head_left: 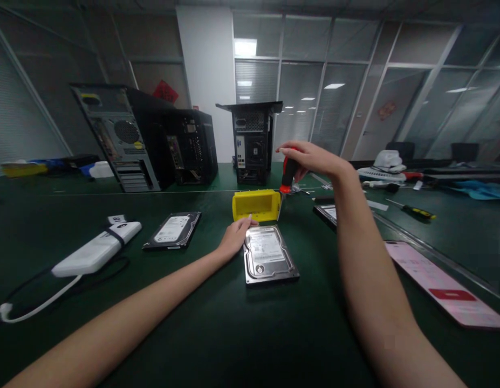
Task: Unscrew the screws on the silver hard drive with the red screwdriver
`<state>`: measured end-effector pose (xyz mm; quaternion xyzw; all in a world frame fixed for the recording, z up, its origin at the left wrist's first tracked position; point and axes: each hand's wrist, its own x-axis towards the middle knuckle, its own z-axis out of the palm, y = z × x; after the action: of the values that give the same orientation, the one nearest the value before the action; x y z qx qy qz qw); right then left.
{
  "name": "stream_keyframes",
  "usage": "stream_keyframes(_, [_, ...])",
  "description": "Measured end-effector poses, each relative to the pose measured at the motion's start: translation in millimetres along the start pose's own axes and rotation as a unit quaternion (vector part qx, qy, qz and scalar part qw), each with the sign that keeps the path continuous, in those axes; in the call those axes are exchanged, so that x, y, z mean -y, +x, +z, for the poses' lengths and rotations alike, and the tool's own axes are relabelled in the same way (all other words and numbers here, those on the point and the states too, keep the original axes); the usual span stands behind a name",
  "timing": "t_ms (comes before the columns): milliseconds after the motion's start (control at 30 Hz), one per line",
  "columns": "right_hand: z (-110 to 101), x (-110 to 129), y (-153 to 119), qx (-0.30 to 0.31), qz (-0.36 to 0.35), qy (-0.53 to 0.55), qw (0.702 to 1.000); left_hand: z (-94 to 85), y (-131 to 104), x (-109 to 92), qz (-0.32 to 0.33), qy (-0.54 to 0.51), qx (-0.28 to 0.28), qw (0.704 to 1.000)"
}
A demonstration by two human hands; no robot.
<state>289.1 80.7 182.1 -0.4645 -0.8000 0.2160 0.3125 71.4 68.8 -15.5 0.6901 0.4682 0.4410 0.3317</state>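
Note:
A silver hard drive [269, 253] lies label up in the middle of the green table [217, 334]. My left hand [237, 236] rests at its upper left corner, fingers close together against the drive and near a yellow plastic tray [255, 205]. Behind the drive, that tray stands with its hollow side facing me. My right hand [300, 157] is wrapped round the handle of a red and black screwdriver [289, 175]. The screwdriver points down, its tip beside the tray's right end and just above the drive's far edge.
Another hard drive [172, 230] and a white power bank [98, 250] lie left. At right are a partly hidden drive [327, 213], a pink phone [444, 280] and a yellow-black screwdriver [415, 212]. Several computer cases, one [253, 143] central, stand at the back.

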Motion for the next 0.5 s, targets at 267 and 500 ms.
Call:
stream_keyframes(267, [-5, -1, 3, 0.001, -0.028, -0.068, 0.997, 0.4, 1, -4, -0.048, -0.021, -0.003, 0.999])
stream_keyframes(500, [-12, -5, 3, 0.018, -0.01, -0.07, 0.997, -4.6, 4, -1, -0.05, -0.024, -0.005, 0.998])
